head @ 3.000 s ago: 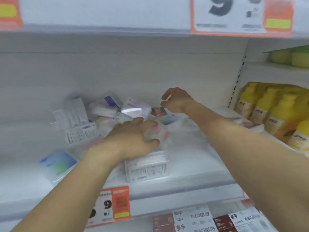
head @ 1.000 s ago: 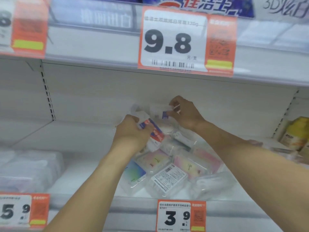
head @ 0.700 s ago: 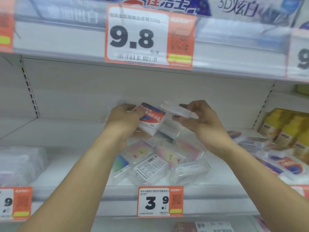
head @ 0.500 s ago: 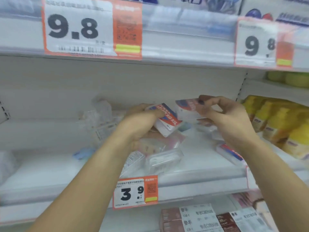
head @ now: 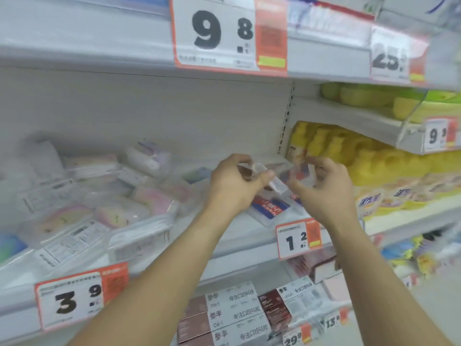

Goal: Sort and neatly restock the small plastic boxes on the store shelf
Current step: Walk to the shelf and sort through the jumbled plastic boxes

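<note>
At the left, a heap of small plastic boxes (head: 104,196) fills the shelf (head: 224,242) up to its front edge, above the 3.9 price tag (head: 79,298). Between the heap and the hands, the shelf floor shows a bare strip. The left hand (head: 234,186) pinches a clear box (head: 270,178) between thumb and fingers. The right hand (head: 324,188) curls around another clear box (head: 303,173) (blurred, its edges are hard to see). Under both hands lies a red-and-blue box (head: 270,208), near the 1.2 tag (head: 298,237). Yellow bottles (head: 349,151) stand at the right.
</note>
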Action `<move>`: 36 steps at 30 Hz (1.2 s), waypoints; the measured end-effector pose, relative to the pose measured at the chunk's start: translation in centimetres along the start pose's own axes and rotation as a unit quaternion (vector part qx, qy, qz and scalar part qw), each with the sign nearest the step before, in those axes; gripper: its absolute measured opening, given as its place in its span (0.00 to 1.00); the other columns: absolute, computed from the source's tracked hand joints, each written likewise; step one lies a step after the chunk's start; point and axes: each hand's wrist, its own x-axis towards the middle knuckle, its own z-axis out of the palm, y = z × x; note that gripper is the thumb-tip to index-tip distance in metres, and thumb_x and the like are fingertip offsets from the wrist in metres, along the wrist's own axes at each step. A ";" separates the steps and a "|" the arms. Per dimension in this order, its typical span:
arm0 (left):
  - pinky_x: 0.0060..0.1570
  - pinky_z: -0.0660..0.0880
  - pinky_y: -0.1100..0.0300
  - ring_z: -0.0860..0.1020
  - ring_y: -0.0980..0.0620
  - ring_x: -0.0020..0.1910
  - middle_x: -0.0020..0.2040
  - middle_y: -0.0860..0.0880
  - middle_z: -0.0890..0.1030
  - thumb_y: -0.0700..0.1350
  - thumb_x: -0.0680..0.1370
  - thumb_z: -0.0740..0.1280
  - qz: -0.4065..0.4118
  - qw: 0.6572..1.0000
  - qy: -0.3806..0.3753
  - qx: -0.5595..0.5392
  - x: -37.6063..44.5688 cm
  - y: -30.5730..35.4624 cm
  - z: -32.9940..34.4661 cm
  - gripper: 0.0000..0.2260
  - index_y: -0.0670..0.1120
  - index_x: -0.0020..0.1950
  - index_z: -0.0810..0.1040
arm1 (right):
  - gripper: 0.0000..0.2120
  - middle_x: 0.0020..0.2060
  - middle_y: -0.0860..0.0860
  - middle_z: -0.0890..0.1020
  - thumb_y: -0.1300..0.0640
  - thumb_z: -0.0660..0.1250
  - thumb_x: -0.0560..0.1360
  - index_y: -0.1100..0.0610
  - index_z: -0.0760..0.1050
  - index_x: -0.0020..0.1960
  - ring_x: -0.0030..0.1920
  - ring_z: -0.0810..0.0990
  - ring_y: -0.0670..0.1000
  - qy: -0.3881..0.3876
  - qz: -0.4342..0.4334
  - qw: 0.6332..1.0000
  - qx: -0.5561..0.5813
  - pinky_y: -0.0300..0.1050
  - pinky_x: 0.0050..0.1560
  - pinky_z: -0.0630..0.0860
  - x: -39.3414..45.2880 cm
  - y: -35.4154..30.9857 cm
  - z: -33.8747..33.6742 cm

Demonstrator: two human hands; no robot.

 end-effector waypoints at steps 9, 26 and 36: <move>0.59 0.72 0.54 0.75 0.44 0.60 0.62 0.43 0.77 0.52 0.78 0.64 0.083 0.960 -0.105 0.246 -0.2 -2.5 1.0 0.18 0.49 0.67 0.73 | 0.17 0.66 0.54 0.78 0.59 0.66 0.77 0.53 0.79 0.65 0.64 0.76 0.57 -0.094 -0.001 0.985 -0.145 0.43 0.56 0.70 0.3 0.9 0.4; 0.66 0.67 0.51 0.67 0.52 0.65 0.65 0.57 0.70 0.67 0.68 0.66 0.016 0.860 -0.266 0.435 -3.6 -3.8 -16.0 0.32 0.65 0.70 0.63 | 0.13 0.55 0.53 0.79 0.58 0.70 0.73 0.53 0.79 0.57 0.53 0.80 0.51 -0.121 -0.186 0.975 0.027 0.35 0.50 0.68 -3.3 -10.9 8.3; 0.68 0.65 0.55 0.62 0.60 0.67 0.63 0.64 0.69 0.76 0.61 0.65 0.022 0.907 -0.250 0.338 -4.8 -5.4 -21.7 0.32 0.66 0.62 0.70 | 0.20 0.64 0.51 0.75 0.51 0.70 0.76 0.47 0.73 0.66 0.63 0.75 0.51 -0.271 -0.132 0.949 0.090 0.38 0.51 0.68 -0.3 -12.7 17.7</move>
